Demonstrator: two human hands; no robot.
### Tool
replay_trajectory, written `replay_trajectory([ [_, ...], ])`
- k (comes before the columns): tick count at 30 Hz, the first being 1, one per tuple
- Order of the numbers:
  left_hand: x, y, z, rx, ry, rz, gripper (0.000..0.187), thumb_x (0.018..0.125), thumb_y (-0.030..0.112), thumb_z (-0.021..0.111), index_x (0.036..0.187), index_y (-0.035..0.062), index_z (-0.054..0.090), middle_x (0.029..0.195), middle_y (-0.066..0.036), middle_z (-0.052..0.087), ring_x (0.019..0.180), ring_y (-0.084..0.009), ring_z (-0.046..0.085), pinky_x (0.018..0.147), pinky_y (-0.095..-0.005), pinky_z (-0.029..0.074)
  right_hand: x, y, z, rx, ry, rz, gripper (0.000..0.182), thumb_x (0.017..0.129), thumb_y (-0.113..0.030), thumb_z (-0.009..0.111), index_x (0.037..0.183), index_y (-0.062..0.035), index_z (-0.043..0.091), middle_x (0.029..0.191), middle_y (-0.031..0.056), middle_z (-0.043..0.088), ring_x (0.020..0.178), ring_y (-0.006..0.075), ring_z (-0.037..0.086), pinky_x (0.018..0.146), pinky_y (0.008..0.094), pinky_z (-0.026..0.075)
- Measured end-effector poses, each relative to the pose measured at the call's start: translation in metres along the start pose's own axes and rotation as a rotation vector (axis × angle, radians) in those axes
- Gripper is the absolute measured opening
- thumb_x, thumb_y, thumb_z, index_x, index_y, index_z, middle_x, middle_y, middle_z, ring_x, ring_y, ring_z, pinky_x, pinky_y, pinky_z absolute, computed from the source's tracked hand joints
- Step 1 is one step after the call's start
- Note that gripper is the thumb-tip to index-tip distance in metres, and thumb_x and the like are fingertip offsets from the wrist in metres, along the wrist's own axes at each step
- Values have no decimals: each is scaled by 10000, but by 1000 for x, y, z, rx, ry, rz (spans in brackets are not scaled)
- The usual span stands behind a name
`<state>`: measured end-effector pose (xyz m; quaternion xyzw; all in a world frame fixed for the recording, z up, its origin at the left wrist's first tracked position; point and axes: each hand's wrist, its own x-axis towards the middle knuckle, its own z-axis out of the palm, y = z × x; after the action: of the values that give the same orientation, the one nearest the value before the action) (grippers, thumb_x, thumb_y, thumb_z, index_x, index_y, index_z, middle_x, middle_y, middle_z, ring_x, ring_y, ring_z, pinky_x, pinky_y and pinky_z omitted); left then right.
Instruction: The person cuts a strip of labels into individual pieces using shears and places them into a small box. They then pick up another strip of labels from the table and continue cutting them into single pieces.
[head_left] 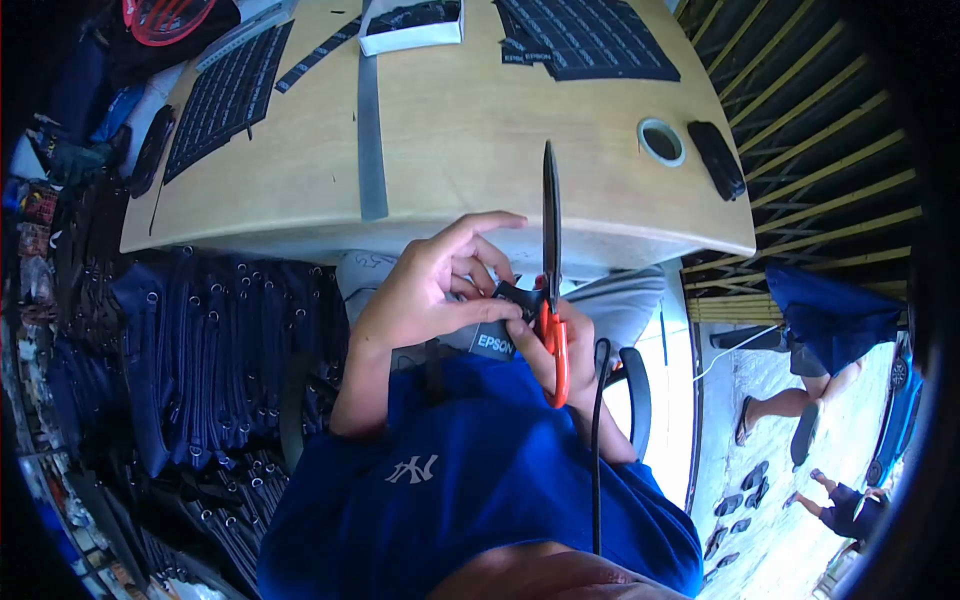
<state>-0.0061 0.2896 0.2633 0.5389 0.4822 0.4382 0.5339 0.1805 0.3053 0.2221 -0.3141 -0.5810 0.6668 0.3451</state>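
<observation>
In front of my chest, my right hand (570, 345) is closed around a pair of scissors (551, 215) with orange handles. The blades look closed and point toward the table. My left hand (430, 290) has its thumb and curled fingers on a small black piece (518, 296), while its index finger stretches out. A dark label printed EPSON (495, 344) shows just below the fingers, above my lap. Whether it is joined to the black piece is hidden by my hands.
On the wooden table (480, 150) are printed black sheets (600, 40), a white box (412, 38) of black labels, a tape roll (661, 142) and a black pouch (717, 160). Dark straps with metal rings (215, 350) hang at left. Another person (800, 400) is outside at right.
</observation>
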Motion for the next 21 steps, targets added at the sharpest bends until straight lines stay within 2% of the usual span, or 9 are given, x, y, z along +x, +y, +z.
replay_trajectory([
  [5, -10, -17, 13, -129, 157, 140, 722, 727, -107, 691, 1316, 35, 300, 1068, -157, 569, 791, -84, 567, 688, -213, 493, 2, -4, 8, 69, 93, -10, 80, 862, -43, 613, 903, -12, 550, 697, -68, 470, 631, 4, 415, 525, 168, 334],
  [7, -18, -25, 17, -130, 180, 236, 659, 738, -99, 688, 1284, 17, 338, 1098, -155, 556, 821, -102, 571, 700, -223, 498, 4, -4, 7, 40, 92, 13, 75, 871, -60, 606, 869, -19, 543, 690, -70, 461, 626, 4, 398, 518, 172, 321],
  [8, -22, -30, 16, -116, 122, 225, 551, 749, -109, 673, 1239, -20, 437, 1147, -150, 532, 855, -116, 578, 712, -231, 501, 4, -5, 7, 31, 100, 25, 88, 877, -74, 599, 842, -25, 535, 685, -69, 458, 622, 7, 388, 514, 176, 312],
  [13, -28, -20, 10, 30, 82, 146, 420, 756, -143, 643, 1159, -41, 580, 1118, -128, 564, 925, -130, 591, 745, -242, 518, 0, -3, 8, -6, 54, 14, 73, 874, -60, 594, 854, -20, 536, 687, -56, 469, 610, 12, 395, 510, 181, 317],
  [15, -27, -25, 3, 48, 66, 191, 465, 754, -80, 681, 1197, 16, 577, 1097, -110, 594, 867, -91, 584, 736, -230, 544, -3, 6, 6, 71, 34, 30, 225, 890, -224, 611, 880, -15, 527, 681, -49, 443, 585, 18, 388, 501, 179, 312],
  [16, -27, -25, -2, 48, 72, 194, 465, 754, -80, 681, 1197, 16, 577, 1097, -110, 594, 867, -91, 584, 736, -230, 544, -6, 11, 3, 68, 28, 29, 225, 890, -224, 611, 880, -15, 527, 681, -49, 443, 585, 18, 388, 501, 179, 312],
  [18, -30, -23, -12, -11, 28, 21, 501, 747, -76, 691, 1222, 23, 566, 1169, -140, 583, 921, -82, 569, 761, -229, 539, -13, 24, -8, 382, -139, 84, 492, 853, -487, 591, 933, -10, 505, 681, -41, 402, 568, 32, 379, 509, 174, 303],
  [19, -30, -23, -17, -13, 37, 23, 501, 747, -76, 691, 1222, 23, 566, 1169, -140, 583, 921, -82, 569, 761, -229, 539, -18, 29, -14, 379, -147, 86, 492, 853, -487, 591, 933, -10, 505, 681, -41, 402, 568, 32, 379, 509, 174, 303],
  [21, -29, -23, -26, -14, -7, 111, 521, 746, -75, 694, 1238, 26, 555, 1236, -177, 550, 977, -88, 557, 772, -228, 535, -26, 34, -25, 109, -175, 87, 694, 789, -675, 522, 981, -10, 478, 684, -41, 365, 591, 42, 374, 526, 176, 287],
])
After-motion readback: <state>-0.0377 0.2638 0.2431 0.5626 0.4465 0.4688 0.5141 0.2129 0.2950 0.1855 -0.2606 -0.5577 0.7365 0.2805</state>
